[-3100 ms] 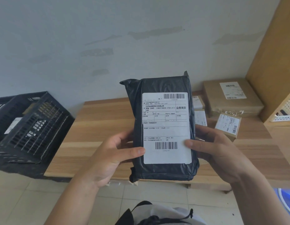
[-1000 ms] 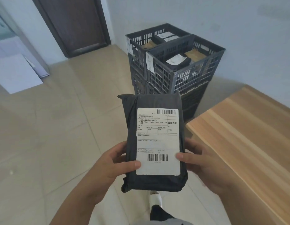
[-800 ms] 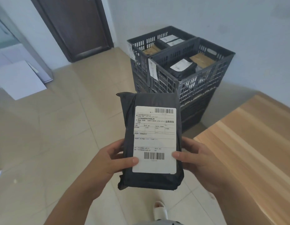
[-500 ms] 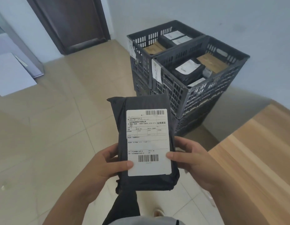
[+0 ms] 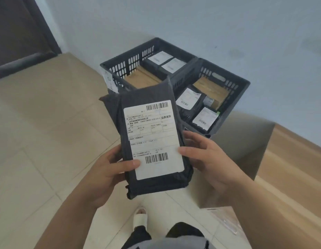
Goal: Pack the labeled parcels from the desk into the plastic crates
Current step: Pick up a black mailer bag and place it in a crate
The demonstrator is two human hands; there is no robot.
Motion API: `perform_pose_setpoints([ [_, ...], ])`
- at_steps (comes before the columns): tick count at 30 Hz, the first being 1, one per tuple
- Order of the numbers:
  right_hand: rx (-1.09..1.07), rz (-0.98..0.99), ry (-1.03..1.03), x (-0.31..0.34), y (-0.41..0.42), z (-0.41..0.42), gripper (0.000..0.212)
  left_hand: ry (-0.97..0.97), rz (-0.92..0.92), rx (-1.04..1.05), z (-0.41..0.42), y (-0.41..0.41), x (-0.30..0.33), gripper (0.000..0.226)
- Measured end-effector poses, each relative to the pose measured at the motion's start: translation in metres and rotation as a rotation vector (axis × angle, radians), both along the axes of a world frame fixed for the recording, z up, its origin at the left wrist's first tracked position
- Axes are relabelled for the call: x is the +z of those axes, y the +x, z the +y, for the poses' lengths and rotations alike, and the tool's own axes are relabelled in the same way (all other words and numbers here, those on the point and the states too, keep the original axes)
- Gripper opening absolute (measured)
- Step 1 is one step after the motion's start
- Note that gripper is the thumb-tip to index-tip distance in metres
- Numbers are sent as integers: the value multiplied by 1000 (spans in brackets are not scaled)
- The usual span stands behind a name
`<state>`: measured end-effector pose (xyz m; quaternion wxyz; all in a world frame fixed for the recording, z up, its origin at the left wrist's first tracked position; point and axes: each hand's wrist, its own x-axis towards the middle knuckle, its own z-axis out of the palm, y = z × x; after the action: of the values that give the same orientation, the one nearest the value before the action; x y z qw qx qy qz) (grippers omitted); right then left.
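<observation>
Parcel [image 5: 152, 141] gripped between left hand [image 5: 109, 175], right hand [image 5: 208, 159].

Setting: small parcel-sorting or mailroom space. Evidence: dark slotted plastic crates [image 5: 226, 87] at frame centre holding barcode-labelled parcels [image 5: 190, 100], pale tiled floor [image 5: 39, 123], plain bluish wall [image 5: 192, 20], light wooden table [image 5: 291, 168] at right.

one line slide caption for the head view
Both hands, left and right, hold a labeled black parcel above two part-filled crates.

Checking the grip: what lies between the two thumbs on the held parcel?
In the head view, only the parcel's white label lies between the left hand and right hand thumbs.
</observation>
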<state>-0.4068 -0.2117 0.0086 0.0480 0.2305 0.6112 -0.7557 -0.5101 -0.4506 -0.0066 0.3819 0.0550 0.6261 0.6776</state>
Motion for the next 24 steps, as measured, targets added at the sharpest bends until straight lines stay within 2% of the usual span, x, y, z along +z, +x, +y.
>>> perform_pose_setpoints([
  [4, -286, -50, -94, -20, -23, 15, 75, 20, 10, -4, 49, -70, 5, 60],
  [6, -378, -79, -210, -32, -30, 19, 84, 26, -6, -3, 80, -97, 6, 47],
  [8, -463, -80, -327, -40, -44, 24, 70, 24, -25, -21, 115, -122, 4, 37],
  [11, -593, -26, -482, -43, -77, 41, 48, -20, -34, -98, 174, -152, 0, 35],
  [17, -932, 77, -738, -51, -138, 106, 48, -162, -10, -280, 288, -194, -10, 31],
  [21, -1075, -17, -852, -71, -158, 138, 43, -298, 30, -476, 337, -221, -34, 30],
  [24, -1216, -98, -936, -84, -163, 147, 46, -450, 174, -539, 353, -232, -57, 42],
])
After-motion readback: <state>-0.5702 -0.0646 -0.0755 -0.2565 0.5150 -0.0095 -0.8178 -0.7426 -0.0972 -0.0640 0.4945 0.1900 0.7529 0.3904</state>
